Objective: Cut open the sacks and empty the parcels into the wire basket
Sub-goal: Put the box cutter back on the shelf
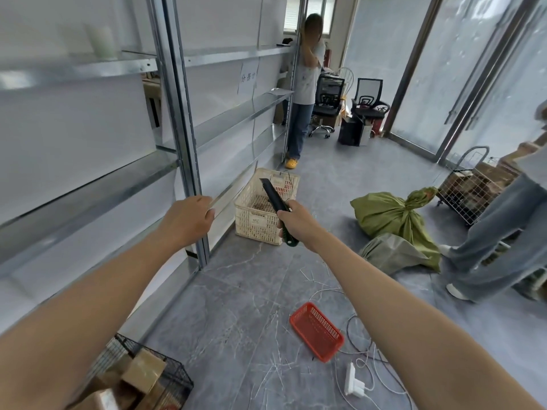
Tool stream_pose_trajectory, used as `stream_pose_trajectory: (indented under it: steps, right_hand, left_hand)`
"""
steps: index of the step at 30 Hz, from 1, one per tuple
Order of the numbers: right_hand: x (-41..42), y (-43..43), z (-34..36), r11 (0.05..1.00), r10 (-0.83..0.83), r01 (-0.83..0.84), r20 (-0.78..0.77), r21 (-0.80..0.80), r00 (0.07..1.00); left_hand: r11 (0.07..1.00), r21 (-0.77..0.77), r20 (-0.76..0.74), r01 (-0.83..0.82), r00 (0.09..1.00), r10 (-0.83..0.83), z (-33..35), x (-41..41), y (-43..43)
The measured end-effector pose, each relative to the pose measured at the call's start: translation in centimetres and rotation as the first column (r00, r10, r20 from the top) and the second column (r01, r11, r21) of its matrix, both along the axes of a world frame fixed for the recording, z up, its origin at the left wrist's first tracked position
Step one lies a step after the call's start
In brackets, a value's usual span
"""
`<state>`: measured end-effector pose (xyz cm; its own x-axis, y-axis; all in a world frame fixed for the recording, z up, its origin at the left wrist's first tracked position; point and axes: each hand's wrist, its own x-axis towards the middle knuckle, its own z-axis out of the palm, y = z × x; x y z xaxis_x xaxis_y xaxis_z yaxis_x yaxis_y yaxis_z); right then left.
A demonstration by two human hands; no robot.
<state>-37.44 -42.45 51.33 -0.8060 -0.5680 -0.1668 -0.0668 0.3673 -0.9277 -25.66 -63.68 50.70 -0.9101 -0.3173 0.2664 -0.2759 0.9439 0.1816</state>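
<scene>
My right hand (296, 221) grips a black and green utility knife (273, 198), its blade end pointing up and away. My left hand (189, 217) is stretched forward at the edge of a metal shelf (225, 194), fingers curled with nothing in them. A tied green sack (387, 216) lies on the floor to the right, and a flatter grey-green sack (390, 253) lies against it. A black wire basket (161, 366) holding brown cardboard parcels (143, 371) stands at the bottom left, near my left arm.
A cream plastic crate (262, 220) stands by the metal shelving (177, 119). A red tray (316, 331), a white power strip (350, 380) and loose cables lie on the floor. One person stands at the far end, another's legs (497, 229) at right beside a wire cart (470, 187).
</scene>
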Motion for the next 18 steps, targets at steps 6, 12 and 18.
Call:
stream_pose_trajectory:
  steps: [6, 12, 18]
  right_hand:
    - [-0.2, 0.8, -0.3, 0.996, 0.080, -0.081, 0.012, 0.045, 0.997]
    - [-0.5, 2.6, -0.6, 0.987, 0.124, -0.123, -0.001, 0.100, 0.992]
    - [-0.9, 5.1, -0.5, 0.990, 0.118, -0.113, -0.059, 0.080, 0.991]
  left_hand:
    - [1.000, -0.027, 0.001, -0.012, 1.000, 0.012, -0.4, 0.4, 0.8]
    - [0.998, -0.055, 0.006, -0.018, 1.000, 0.019, -0.4, 0.3, 2.4]
    - [0.998, -0.060, -0.004, -0.036, 0.999, 0.036, -0.6, 0.1, 4.6]
